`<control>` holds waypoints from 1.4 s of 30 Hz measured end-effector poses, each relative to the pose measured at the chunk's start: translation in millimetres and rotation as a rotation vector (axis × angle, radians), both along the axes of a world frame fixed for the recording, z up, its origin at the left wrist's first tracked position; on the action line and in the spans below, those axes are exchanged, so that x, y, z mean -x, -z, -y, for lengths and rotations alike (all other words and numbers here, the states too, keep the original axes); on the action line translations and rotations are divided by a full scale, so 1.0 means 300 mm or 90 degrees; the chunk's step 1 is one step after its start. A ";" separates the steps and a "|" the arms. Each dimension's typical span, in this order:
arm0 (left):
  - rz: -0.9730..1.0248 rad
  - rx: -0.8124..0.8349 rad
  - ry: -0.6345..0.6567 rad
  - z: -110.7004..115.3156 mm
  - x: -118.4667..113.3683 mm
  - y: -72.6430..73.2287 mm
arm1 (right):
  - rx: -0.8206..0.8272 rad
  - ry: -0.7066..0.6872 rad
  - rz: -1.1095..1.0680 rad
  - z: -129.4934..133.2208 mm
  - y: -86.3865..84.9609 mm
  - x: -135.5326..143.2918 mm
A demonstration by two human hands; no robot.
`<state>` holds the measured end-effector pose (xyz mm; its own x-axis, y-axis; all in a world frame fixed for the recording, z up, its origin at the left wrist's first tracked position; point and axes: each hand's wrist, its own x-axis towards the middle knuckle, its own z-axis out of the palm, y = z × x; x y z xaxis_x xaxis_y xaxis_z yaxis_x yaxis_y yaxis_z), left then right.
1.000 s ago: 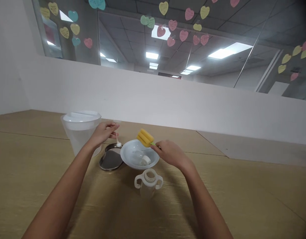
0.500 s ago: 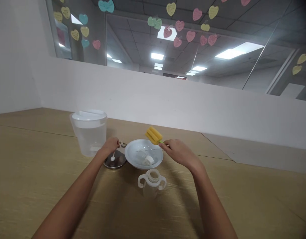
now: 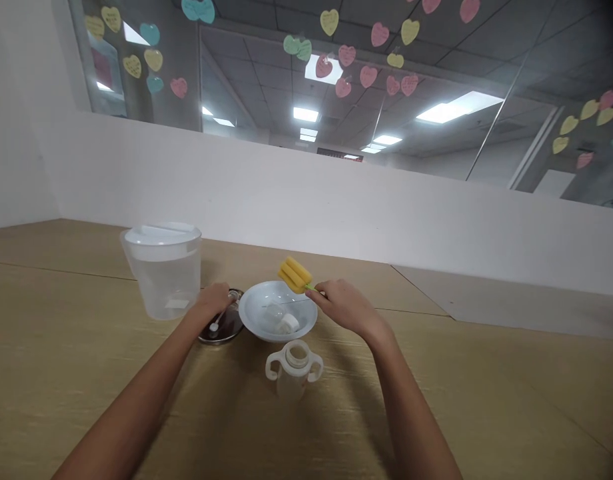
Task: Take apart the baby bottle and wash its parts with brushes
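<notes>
My right hand (image 3: 339, 303) grips the green handle of a yellow sponge brush (image 3: 295, 274), whose head hangs over the right back rim of a white bowl (image 3: 251, 320). Inside the bowl lie a clear dome-shaped piece and a white cap (image 3: 288, 324). My left hand (image 3: 217, 297) is closed at a round dark metal tray (image 3: 216, 338), its fingertips by a small clear and white part with a thin stem (image 3: 214, 327); the grip itself is hard to make out. In front of the bowl a two-handled bottle (image 3: 292, 380) stands upright and open.
A clear lidded pitcher (image 3: 166, 277) stands at the left, behind my left forearm. The gold-coloured table (image 3: 486, 400) meets a white wall (image 3: 296, 200), with a window and heart-shaped notes above it.
The whole view has shifted, so things appear farther left. My left hand has lowered to the tray along with the small stemmed part. The brush is still held over the bowl's rim.
</notes>
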<state>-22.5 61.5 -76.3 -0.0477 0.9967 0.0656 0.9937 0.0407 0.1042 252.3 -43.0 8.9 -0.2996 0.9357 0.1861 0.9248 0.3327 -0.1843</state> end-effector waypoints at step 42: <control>0.022 0.037 0.314 0.096 -0.080 -0.185 | 0.015 0.051 0.133 -0.017 0.005 0.001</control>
